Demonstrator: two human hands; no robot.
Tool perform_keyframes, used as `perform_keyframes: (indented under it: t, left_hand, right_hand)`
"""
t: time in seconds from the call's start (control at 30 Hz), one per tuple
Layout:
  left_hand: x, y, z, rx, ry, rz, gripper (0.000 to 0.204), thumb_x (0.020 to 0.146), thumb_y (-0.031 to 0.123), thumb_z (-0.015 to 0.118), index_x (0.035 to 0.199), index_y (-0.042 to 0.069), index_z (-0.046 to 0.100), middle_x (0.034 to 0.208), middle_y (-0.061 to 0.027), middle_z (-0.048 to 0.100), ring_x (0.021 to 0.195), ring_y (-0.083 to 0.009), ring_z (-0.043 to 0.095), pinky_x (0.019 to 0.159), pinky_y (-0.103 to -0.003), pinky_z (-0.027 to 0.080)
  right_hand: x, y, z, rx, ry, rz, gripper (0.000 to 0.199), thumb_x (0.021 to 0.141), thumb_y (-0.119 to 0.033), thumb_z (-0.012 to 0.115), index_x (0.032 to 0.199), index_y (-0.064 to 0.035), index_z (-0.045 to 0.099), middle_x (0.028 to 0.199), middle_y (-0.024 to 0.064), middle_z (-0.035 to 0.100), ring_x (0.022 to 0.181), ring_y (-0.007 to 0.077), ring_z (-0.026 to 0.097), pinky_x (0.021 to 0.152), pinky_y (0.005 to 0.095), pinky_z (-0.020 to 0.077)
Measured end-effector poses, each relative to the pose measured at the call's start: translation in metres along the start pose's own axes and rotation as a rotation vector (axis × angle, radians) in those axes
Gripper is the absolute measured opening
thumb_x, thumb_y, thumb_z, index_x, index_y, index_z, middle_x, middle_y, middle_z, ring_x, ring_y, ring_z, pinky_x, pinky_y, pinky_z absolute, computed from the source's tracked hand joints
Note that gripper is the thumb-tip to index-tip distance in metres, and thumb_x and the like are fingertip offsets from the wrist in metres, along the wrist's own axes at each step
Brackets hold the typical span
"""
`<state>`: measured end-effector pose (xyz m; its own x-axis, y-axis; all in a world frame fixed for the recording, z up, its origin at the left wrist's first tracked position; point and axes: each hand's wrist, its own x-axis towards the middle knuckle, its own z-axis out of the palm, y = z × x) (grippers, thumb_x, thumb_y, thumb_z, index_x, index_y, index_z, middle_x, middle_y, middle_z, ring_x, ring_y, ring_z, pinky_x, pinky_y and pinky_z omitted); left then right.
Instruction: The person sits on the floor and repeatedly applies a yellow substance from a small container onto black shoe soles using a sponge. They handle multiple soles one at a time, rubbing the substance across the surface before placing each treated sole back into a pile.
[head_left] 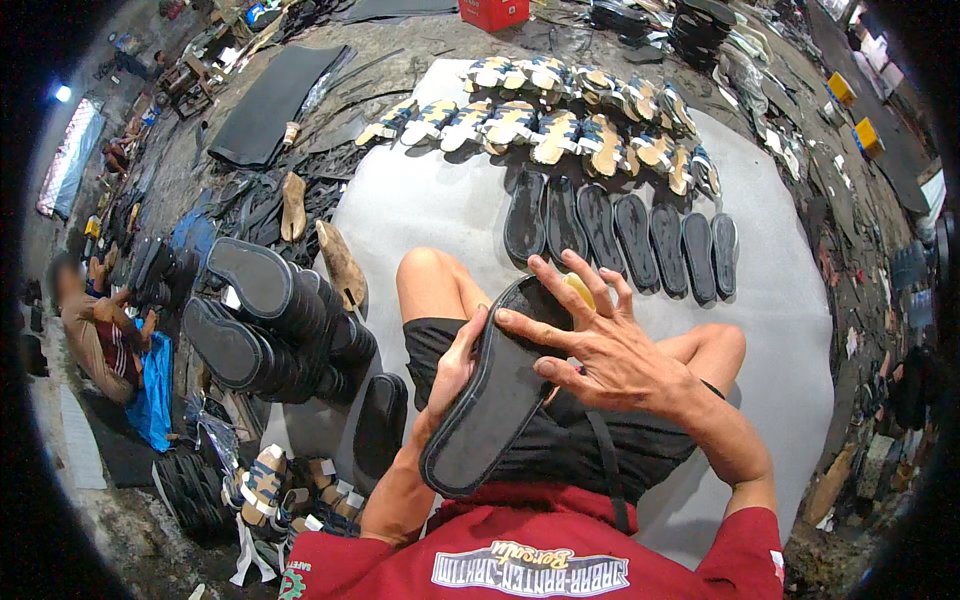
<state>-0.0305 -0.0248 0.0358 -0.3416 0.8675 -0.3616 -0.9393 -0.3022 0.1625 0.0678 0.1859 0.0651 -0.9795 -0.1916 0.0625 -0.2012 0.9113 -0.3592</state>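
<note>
Take the flat, black, round-ended shoe sole with a stitched-looking border [490, 400] as the landmark; it is held tilted above the person's lap. The left hand [455, 365] clamps its left edge, thumb along the rim; its other fingers are mostly hidden. The right hand [620, 350] is spread over the far end, index fingertip at the upper face. A small, rounded yellow piece [578, 288] shows among those fingers (whether they pinch it cannot be told).

The step in hand appears to be handwork at the far end of the sole. For a good result:

1. Support the sole firmly from its left edge, so that it neither twists nor flexes under fingertip pressure.
2. Apply light, even pressure, following the curved border.
3. Set the left thumb clear of the right fingers' path.
4. Avoid contact with the row of seven narrow black soles [633, 240] beyond the landmark sole.
</note>
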Motion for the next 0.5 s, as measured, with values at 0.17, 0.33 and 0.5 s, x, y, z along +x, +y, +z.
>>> perform_keyframes:
  t: [0.17, 0.33, 0.5]
  left_hand:
    - [0.002, 0.001, -0.004, -0.070, -0.139, -0.007, 0.063, 0.117, 0.051, 0.029, 0.162, 0.009, 0.044, 0.143, -0.0243, 0.065, 0.113, -0.0344, 0.076, 0.095, -0.048, 0.067]
    - [0.006, 0.005, -0.014, 0.018, -0.151, 0.044, 0.062, 0.118, 0.050, 0.028, 0.162, 0.010, 0.045, 0.152, -0.0167, 0.061, 0.128, -0.0338, 0.070, 0.105, -0.051, 0.062]
    - [0.015, 0.023, -0.016, 0.465, -0.067, 0.457, 0.068, 0.117, 0.054, 0.031, 0.154, 0.001, 0.052, 0.144, -0.0231, 0.065, 0.122, -0.0309, 0.071, 0.108, -0.046, 0.058]
  right_hand:
    - [-0.004, -0.007, 0.001, -0.009, -0.053, -0.037, 0.053, 0.110, -0.059, 0.046, 0.163, -0.0506, 0.046, 0.183, 0.0112, 0.012, 0.166, 0.0411, 0.005, 0.127, 0.0652, 0.0038]
    - [-0.012, -0.024, 0.005, 0.047, -0.106, -0.094, 0.056, 0.111, -0.058, 0.048, 0.165, -0.0528, 0.039, 0.184, 0.0082, 0.009, 0.166, 0.0422, 0.003, 0.125, 0.0723, 0.0100]
    - [-0.017, -0.014, 0.023, 0.274, 0.160, -0.118, 0.056, 0.111, -0.055, 0.047, 0.165, -0.0398, 0.046, 0.182, 0.0188, 0.009, 0.165, 0.0443, 0.008, 0.125, 0.0717, 0.0095]
